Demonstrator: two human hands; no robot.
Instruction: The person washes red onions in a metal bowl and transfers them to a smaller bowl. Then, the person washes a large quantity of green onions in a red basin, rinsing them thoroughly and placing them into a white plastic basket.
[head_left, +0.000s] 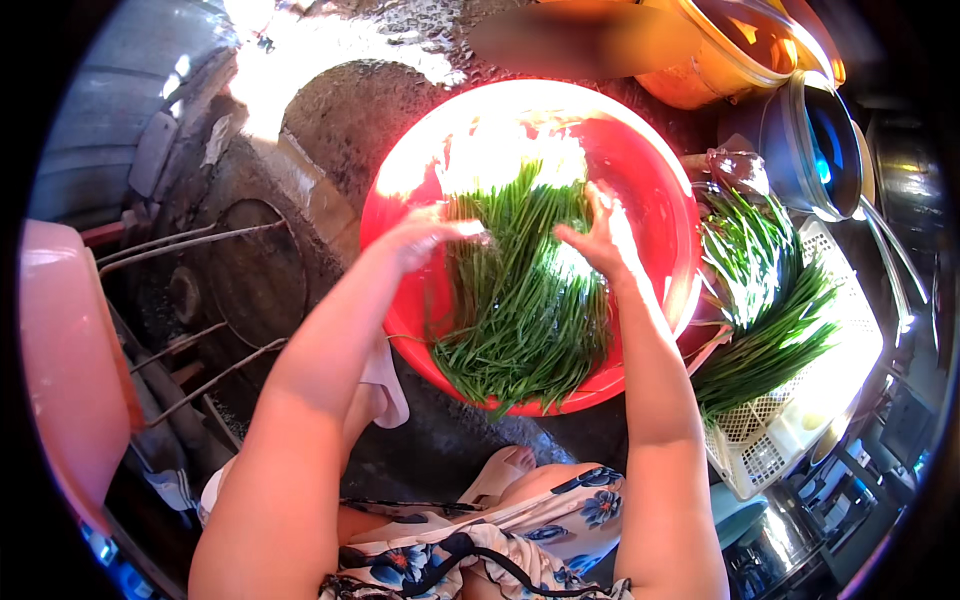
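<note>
A wide red plastic basin stands on the ground before me. A thick bunch of long green leafy stalks, likely garlic chives, lies in it, its leaf tips hanging over the near rim. At the left edge of the bunch, my left hand is held with the thumb pointing inward. My right hand is over the right edge of the bunch, fingers spread. Neither hand is closed around the stalks. Strong sunlight washes out the far end of the bunch.
To the right, more green bunches rest on a white plastic crate. Behind them are a blue bucket and an orange bucket. A metal rod frame and a pink plastic tub are at left.
</note>
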